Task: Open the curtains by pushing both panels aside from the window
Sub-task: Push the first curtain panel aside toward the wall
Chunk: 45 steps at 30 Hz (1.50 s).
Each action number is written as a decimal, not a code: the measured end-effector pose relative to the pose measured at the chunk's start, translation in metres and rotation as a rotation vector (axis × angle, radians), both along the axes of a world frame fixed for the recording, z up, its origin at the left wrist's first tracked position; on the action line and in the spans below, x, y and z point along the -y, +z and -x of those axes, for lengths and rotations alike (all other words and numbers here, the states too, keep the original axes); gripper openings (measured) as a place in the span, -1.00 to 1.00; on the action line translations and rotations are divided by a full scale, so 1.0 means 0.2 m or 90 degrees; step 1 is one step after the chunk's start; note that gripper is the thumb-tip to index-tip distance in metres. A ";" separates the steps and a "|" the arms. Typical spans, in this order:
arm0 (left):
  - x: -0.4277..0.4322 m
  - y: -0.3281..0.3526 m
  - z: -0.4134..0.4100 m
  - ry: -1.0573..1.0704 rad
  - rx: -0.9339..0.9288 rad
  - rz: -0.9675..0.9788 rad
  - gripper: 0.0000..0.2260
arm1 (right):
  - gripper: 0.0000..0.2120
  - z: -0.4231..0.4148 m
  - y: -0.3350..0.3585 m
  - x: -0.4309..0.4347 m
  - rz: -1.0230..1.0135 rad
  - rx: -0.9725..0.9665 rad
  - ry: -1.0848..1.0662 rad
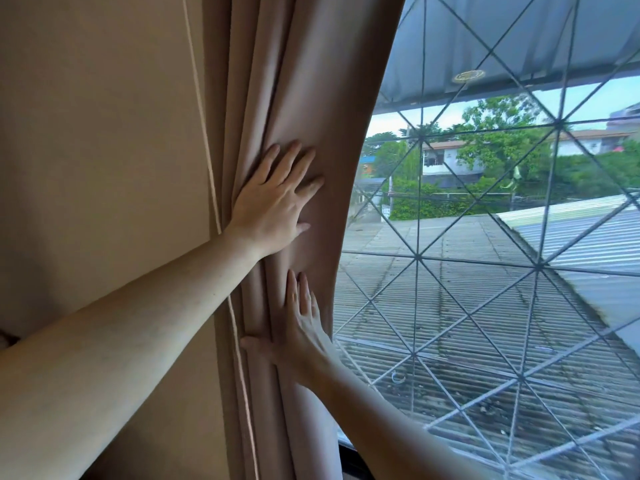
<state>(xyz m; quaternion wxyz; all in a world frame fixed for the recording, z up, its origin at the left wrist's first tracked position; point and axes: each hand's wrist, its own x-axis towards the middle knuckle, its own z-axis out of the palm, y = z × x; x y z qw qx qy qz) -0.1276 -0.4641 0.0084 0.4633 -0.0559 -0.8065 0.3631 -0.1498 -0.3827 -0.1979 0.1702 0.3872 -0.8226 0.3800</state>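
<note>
A dusty-pink curtain panel (311,81) hangs bunched in folds at the left edge of the window (485,271). My left hand (273,202) lies flat on the folds, fingers spread, pressing the fabric. Lower down, my right hand (298,334) also rests flat on the curtain with fingers extended and the thumb stretched left across a fold. Neither hand is closed around the cloth. The glass to the right of this panel is uncovered. No second panel is in view.
A beige wall (97,133) with a thin vertical trim strip runs left of the curtain. Behind the glass is a diamond-pattern metal grille (536,268), with corrugated roofs, trees and houses beyond. A dark window frame shows at the bottom.
</note>
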 end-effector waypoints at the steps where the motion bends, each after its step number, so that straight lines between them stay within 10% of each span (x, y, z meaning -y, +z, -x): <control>1: 0.04 0.00 -0.01 0.006 0.001 -0.002 -0.22 | 0.34 -0.01 0.00 0.04 -0.006 0.007 -0.008; 28: 0.54 -0.08 -0.22 0.102 0.027 -0.063 -0.26 | 0.25 -0.20 0.07 0.39 -0.161 0.094 0.074; 45: -0.17 -0.25 -0.23 -0.095 0.010 -0.190 -0.46 | 0.07 -0.16 -0.03 -0.48 -0.255 -0.020 -0.094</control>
